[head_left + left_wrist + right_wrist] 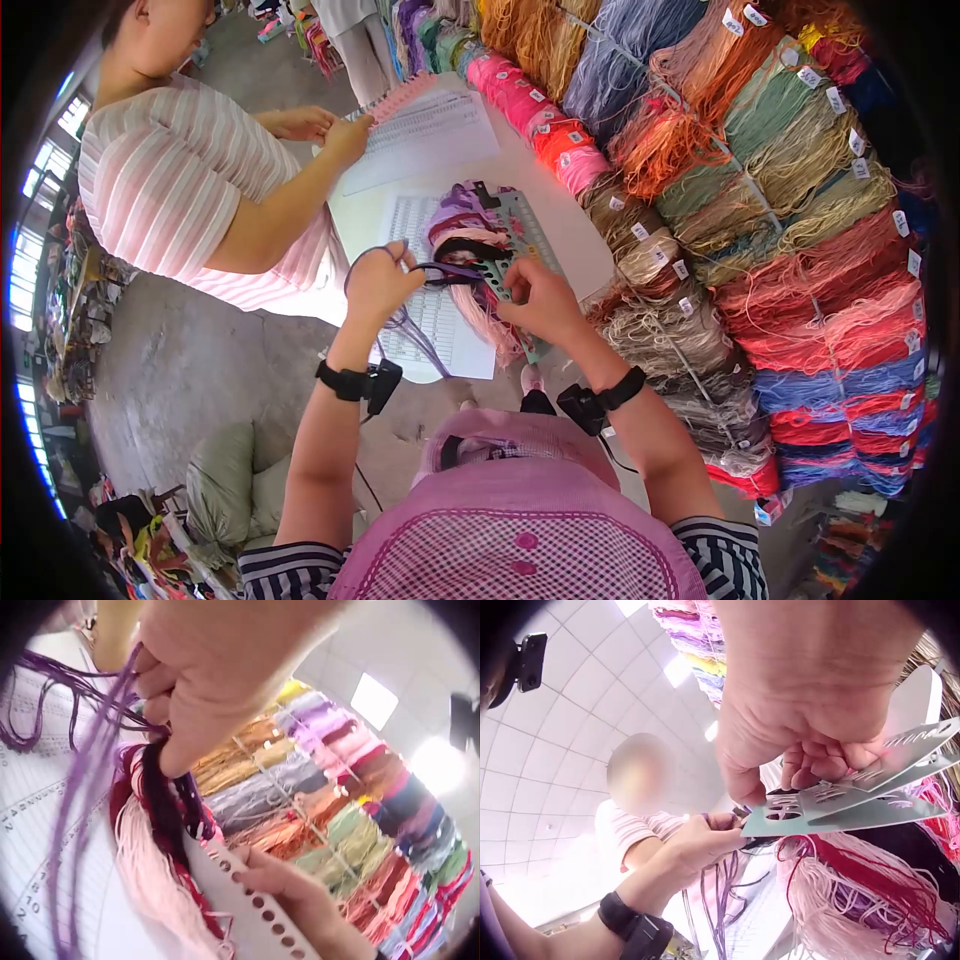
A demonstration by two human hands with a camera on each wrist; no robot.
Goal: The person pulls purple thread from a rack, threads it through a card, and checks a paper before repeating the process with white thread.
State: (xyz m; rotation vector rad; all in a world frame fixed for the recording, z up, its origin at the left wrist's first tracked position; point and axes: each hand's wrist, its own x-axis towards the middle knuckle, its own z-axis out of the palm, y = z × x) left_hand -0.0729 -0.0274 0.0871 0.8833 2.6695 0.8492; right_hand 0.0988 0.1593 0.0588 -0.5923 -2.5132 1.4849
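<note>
Purple thread is gripped by the left hand, its loops hanging below the fingers and running over to the plate. The right hand pinches the edge of a pale green plate with a row of holes. Hanks of pink, dark red, black and purple thread hang at the plate's side, next to the left fingers. In the right wrist view several plate layers overlap, and the right fingertips are partly hidden behind them.
Printed sheets lie on a white table. At the left a person in a striped top holds a pink strip. Racks of coloured yarn line the right side. Sacks stand at the lower left.
</note>
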